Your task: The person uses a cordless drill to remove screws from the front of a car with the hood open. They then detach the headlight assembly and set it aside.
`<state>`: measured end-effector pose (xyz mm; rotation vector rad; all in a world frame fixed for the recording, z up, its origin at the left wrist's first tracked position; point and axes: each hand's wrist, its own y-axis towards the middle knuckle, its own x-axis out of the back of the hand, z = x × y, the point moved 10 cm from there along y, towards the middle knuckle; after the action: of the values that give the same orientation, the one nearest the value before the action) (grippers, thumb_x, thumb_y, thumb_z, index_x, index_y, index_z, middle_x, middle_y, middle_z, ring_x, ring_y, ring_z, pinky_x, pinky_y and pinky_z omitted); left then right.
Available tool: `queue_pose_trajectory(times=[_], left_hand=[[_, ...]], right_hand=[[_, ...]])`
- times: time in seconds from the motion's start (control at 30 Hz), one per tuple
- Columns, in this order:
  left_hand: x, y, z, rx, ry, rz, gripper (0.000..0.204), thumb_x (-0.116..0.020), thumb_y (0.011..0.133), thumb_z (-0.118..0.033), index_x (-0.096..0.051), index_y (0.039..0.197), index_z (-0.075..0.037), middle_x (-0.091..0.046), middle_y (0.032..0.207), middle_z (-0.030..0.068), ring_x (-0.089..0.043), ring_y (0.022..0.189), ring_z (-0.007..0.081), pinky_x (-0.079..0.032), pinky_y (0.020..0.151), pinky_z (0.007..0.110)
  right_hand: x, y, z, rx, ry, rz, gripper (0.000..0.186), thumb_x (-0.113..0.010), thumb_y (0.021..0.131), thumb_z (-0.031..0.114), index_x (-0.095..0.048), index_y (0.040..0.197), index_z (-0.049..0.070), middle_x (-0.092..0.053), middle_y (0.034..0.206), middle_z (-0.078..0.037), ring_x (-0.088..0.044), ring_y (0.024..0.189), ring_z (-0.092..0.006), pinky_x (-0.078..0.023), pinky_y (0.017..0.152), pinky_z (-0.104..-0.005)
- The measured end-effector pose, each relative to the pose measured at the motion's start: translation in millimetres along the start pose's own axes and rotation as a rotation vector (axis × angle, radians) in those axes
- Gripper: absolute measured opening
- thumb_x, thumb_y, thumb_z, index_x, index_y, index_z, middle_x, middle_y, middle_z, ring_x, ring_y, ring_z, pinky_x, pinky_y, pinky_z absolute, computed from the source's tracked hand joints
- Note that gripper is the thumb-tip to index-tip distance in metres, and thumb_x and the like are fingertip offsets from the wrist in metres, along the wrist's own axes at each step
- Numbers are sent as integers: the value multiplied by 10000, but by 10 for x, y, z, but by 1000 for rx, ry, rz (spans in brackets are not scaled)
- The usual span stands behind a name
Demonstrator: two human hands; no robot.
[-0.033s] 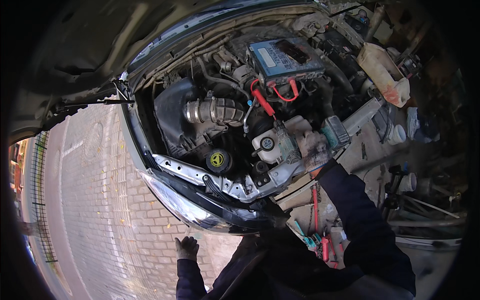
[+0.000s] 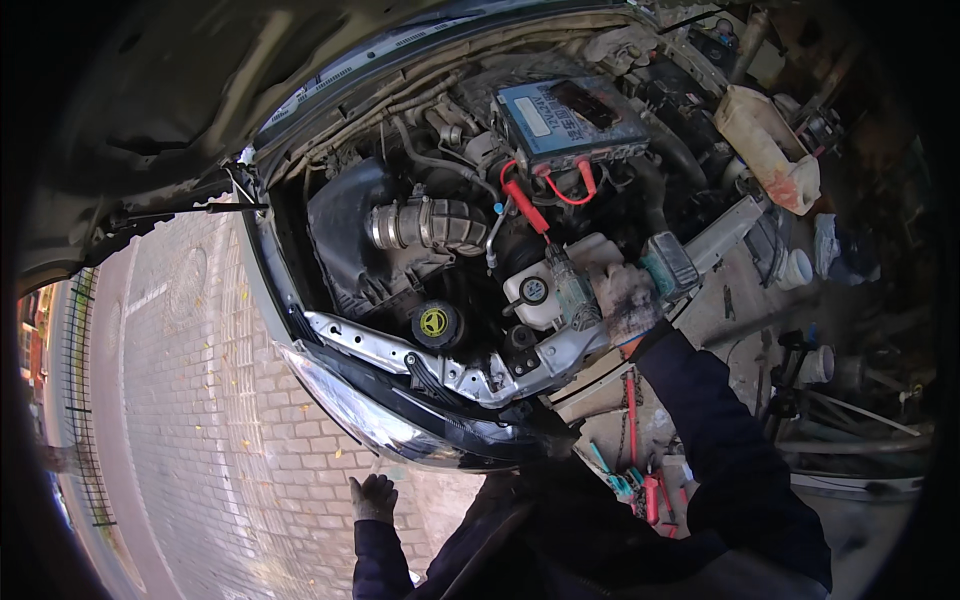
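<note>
Head view: your right hand (image 2: 628,305), in a smudged, rough-looking glove, is wrapped around the grip of a teal power drill (image 2: 572,295), its blocky battery (image 2: 672,265) jutting out to the right; the drill sits over the near edge of the engine bay (image 2: 268,290), beside a smooth, whitish plastic tank (image 2: 538,315); your left hand (image 2: 375,498), in grey, is near your body over the brick paving (image 2: 270,430), thumb apart, fingers loosely curled around nothing visible.

Along the near edge runs a silver metal beam (image 2: 570,350); towards the left edge lies a ribbed, clamped hose (image 2: 450,223); nearer the far edge rests a flat blue box (image 2: 540,125) with red cables (image 2: 570,198).

The tank is capped and you cannot tell its contents; a beige container (image 2: 755,135) beyond the right edge bears reddish stains.

The box carries dark print and a pale label; a round black cap (image 2: 437,324) has a yellow steering-wheel mark.
</note>
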<state>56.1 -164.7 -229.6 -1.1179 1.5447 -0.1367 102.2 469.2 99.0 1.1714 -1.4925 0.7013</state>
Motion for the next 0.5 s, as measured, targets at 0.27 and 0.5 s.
queue_pose_trajectory(times=[0.27,0.5], left_hand=[[-288,238,-181,-82,114,-152,664,-371,1061,-756,-641,948,-161,-656,999,35,-598,951,258,-472,754,394],[-427,402,-814,-377,164,-454,477,-580,1077,-586,-713,946,-148,-723,873,-4,-668,780,169,-476,681,331]], right_hand=[[-220,15,-107,-30,178,66,270,-531,1079,229,-746,1185,106,-746,1044,-154,-746,978,-359,-605,820,-489],[-220,132,-81,29,170,143,248,-568,1049,221,-746,1180,107,-763,1075,-128,-751,984,-360,-603,856,-481]])
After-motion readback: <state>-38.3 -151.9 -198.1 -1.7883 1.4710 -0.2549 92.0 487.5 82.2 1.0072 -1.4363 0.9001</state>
